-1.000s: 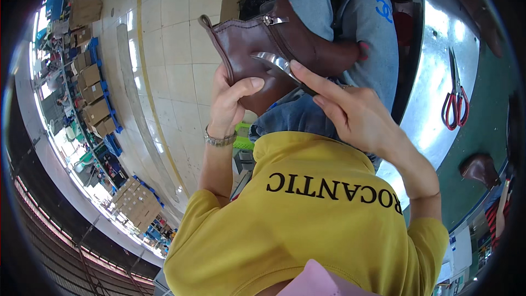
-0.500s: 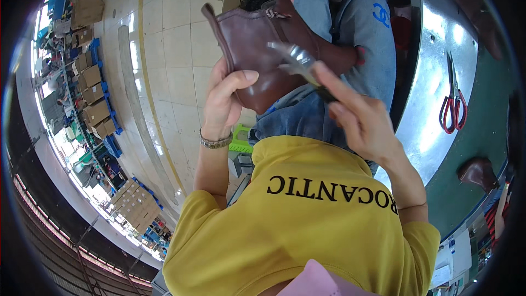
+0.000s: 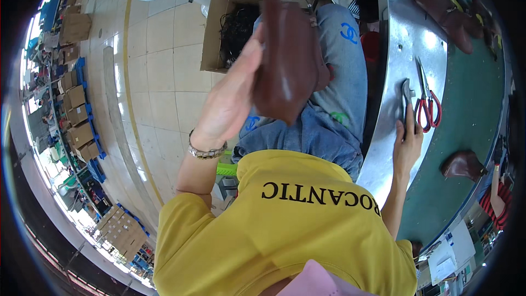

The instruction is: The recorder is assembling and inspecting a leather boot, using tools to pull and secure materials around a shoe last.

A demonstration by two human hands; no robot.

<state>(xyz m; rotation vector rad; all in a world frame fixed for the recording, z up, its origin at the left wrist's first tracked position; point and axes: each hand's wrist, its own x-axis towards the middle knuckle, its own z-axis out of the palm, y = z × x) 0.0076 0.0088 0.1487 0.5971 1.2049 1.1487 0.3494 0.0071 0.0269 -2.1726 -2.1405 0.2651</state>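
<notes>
Your left hand (image 3: 233, 98) has its grip clamped on a brown leather boot (image 3: 287, 60), fingers spread flat along one side of the shaft and the boot held up over your lap, above your jeans (image 3: 334, 109). The leather looks soft and pliable, so judge it as something that folds and sags if you pinch only the top edge; a broad hold across the shaft or under the sole end should steady it better. It seems fairly light for one hand, and the smooth finish may be a little slippery.

Your right hand (image 3: 406, 145) is down on the shiny metal rim of the counter (image 3: 394, 33), fingers stretched out and resting on or just beside a small metal tool (image 3: 406, 96); I cannot tell whether that grip has closed on it. Just beside it lie red-handled scissors (image 3: 426, 104). Further out on the green surface sit two more brown boots (image 3: 444, 5) (image 3: 464, 164). An open cardboard box (image 3: 219, 33) stands on the tiled floor beyond your knees.
</notes>
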